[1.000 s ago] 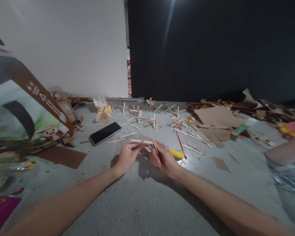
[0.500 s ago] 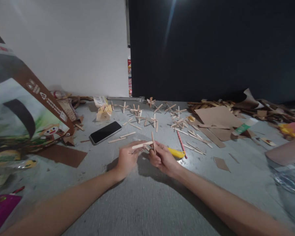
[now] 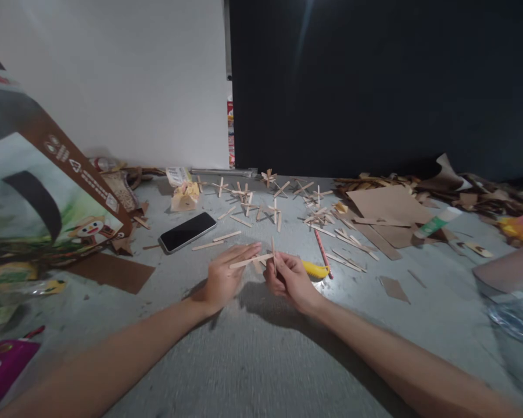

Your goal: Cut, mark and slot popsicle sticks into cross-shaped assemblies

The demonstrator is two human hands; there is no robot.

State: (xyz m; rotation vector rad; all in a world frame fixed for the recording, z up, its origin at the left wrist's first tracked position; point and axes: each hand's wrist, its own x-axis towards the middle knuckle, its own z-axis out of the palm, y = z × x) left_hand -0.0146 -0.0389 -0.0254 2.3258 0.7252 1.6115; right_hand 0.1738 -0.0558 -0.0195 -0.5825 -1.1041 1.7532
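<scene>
My left hand (image 3: 223, 277) has its fingers stretched out flat, and a wooden craft stick (image 3: 249, 262) lies across them, pointing right. My right hand (image 3: 287, 277) is closed in a pinch on a second, upright wooden stick (image 3: 273, 253) where the two sticks cross. Both hands hover just above the grey floor (image 3: 253, 360), close together. A yellow utility knife (image 3: 316, 269) and a red pencil (image 3: 320, 244) lie just right of my right hand.
Several glued stick crosses (image 3: 272, 209) and loose sticks are scattered ahead. A black phone (image 3: 187, 231) lies to the left, beside a printed cardboard box (image 3: 39, 197). Cardboard sheets (image 3: 387, 206), a green glue tube (image 3: 438, 222) and scraps lie to the right. A clear container (image 3: 514, 325) stands at the far right.
My left hand's fingers have straightened from a grip to flat, with the horizontal stick tilting slightly. The right hand kept its pinch on the upright stick; both hands drifted slightly toward me.
</scene>
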